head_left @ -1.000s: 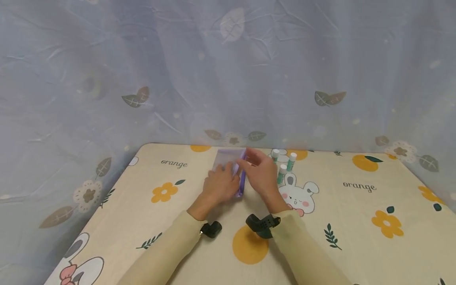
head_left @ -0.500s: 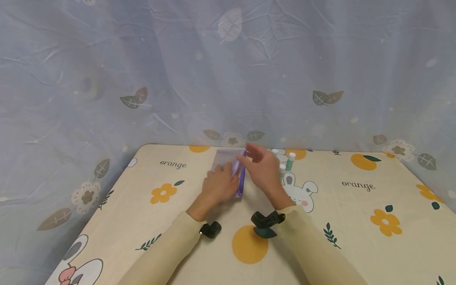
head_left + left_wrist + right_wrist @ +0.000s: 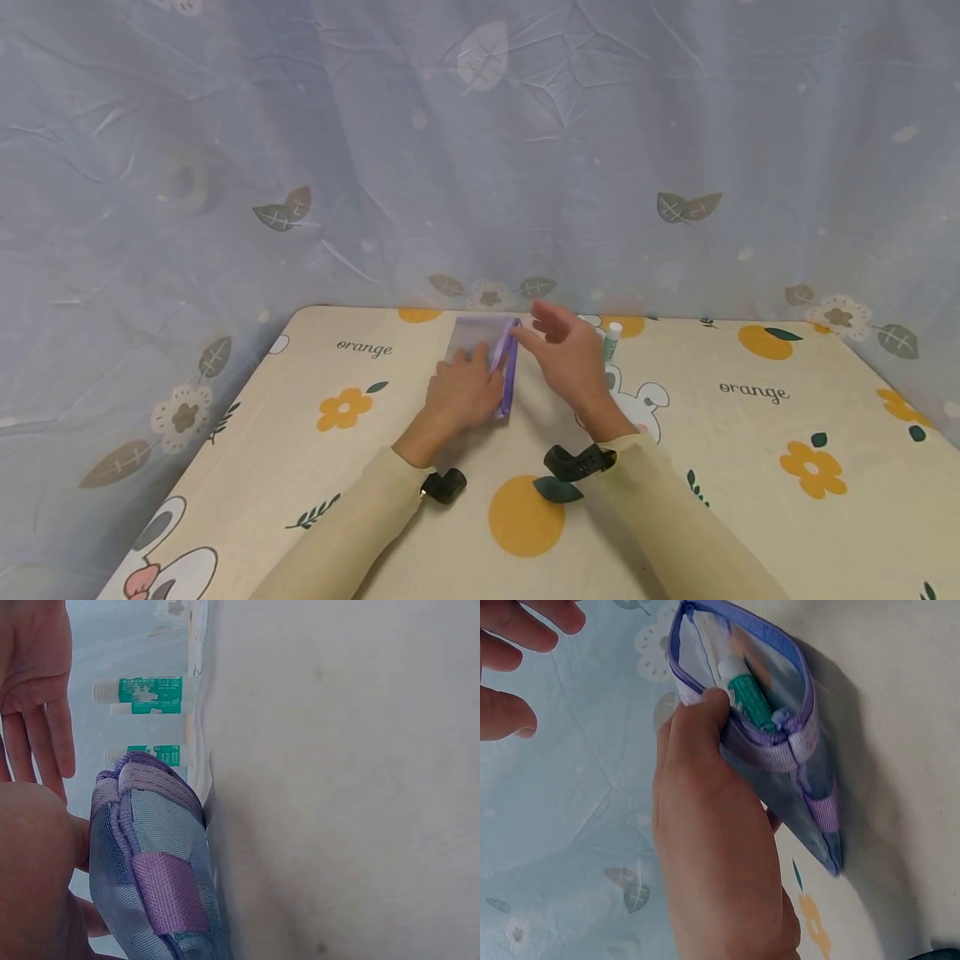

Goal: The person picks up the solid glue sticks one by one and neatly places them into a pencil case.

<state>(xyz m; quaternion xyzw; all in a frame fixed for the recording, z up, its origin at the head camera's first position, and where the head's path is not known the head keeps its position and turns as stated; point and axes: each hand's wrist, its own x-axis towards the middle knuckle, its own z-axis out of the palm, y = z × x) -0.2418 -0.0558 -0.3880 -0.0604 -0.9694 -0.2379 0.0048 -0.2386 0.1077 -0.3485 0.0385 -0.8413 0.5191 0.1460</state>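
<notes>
A mesh zipper pouch (image 3: 484, 323) with purple trim lies near the table's far edge, its zipped side unfastened and its mouth facing right. My left hand (image 3: 467, 387) grips the pouch, with a digit hooked over the rim in the right wrist view. Inside the mouth sits a glue stick (image 3: 750, 697) with a green label and white cap. My right hand (image 3: 566, 354) hovers just right of the mouth, fingers spread and holding nothing. Beyond it stands another glue stick (image 3: 612, 342). Three upright glue sticks (image 3: 150, 690) show in the left wrist view; two are hidden by my right hand in the head view.
A patterned cream cloth (image 3: 675, 533) covers the table. Behind the far edge hangs a grey-blue curtain (image 3: 600, 167). Black wrist cameras are strapped to both wrists, above the tabletop.
My right hand has drawn back to the right from the pouch mouth and now covers two of the standing glue sticks. My left hand and the pouch have stayed nearly still.
</notes>
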